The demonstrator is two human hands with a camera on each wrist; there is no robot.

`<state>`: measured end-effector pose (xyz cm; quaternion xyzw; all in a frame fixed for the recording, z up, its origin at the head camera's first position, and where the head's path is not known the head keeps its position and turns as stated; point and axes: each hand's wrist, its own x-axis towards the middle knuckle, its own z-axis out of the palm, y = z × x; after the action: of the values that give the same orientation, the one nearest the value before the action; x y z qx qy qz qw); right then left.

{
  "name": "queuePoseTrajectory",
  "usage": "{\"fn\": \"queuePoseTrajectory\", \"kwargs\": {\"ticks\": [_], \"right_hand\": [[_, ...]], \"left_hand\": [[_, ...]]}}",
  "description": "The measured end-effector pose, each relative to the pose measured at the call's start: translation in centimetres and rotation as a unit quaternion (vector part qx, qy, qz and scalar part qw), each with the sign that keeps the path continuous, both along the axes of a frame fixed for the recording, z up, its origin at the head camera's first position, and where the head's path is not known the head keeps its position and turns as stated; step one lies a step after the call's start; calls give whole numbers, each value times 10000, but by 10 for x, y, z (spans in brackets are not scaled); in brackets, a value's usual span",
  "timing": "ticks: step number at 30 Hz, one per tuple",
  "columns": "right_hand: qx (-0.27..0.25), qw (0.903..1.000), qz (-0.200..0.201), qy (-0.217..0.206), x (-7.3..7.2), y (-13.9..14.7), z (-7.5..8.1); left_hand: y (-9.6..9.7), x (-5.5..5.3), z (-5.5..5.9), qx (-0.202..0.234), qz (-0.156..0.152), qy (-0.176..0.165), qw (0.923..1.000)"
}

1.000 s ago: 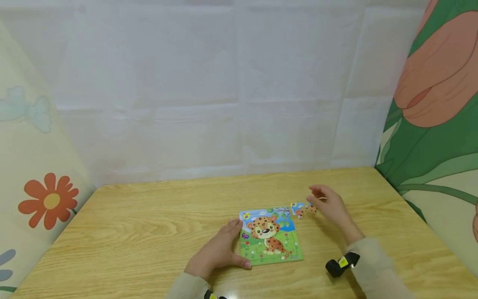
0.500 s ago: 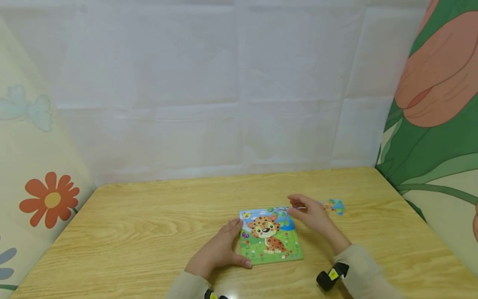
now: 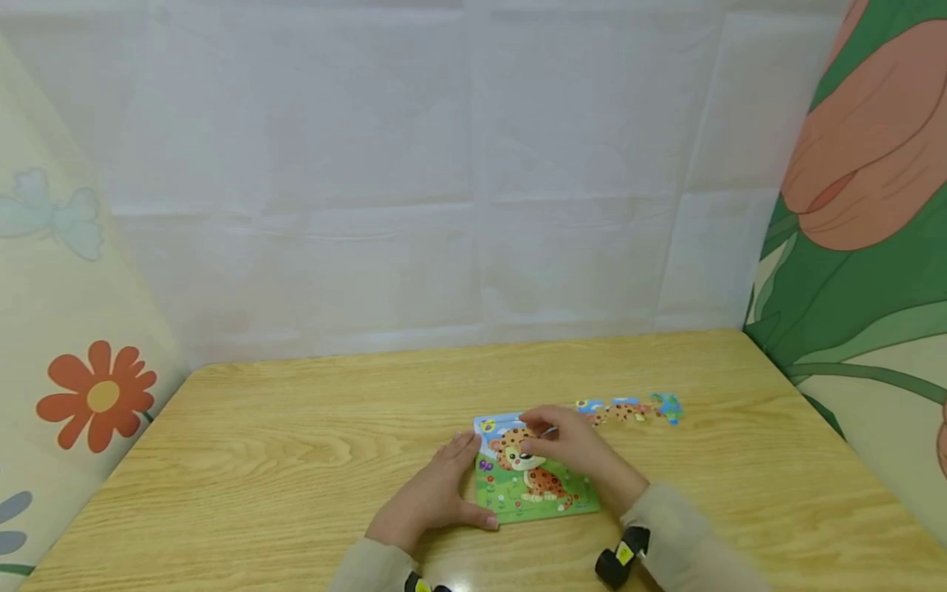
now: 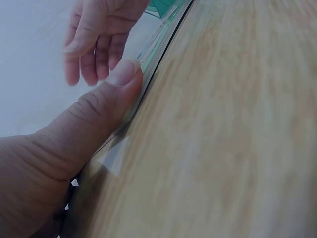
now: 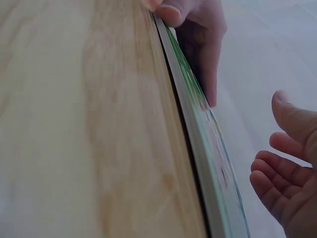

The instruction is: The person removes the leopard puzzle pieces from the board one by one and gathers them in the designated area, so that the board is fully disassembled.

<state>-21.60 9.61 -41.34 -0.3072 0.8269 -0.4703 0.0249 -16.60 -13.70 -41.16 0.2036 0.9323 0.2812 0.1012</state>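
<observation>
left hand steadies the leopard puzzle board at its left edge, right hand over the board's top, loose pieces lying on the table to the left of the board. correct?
Not quite: the loose pieces lie to the right of the puzzle board, not the left, as the head view shows. The rest holds: the left hand steadies the board at its left edge and the right hand is over its top part.
</observation>
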Motion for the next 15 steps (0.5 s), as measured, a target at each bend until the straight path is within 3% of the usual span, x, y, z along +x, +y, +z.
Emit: {"fn": "queuePoseTrajectory", "kwargs": {"ticks": [9, 15], "right_hand": [[561, 9982, 21, 212, 3, -23, -5], [940, 9955, -82, 121, 3, -32, -8]], "left_hand": [[0, 1, 0, -11, -18, 2, 10000], [0, 0, -2, 3, -62, 72, 10000]]}}
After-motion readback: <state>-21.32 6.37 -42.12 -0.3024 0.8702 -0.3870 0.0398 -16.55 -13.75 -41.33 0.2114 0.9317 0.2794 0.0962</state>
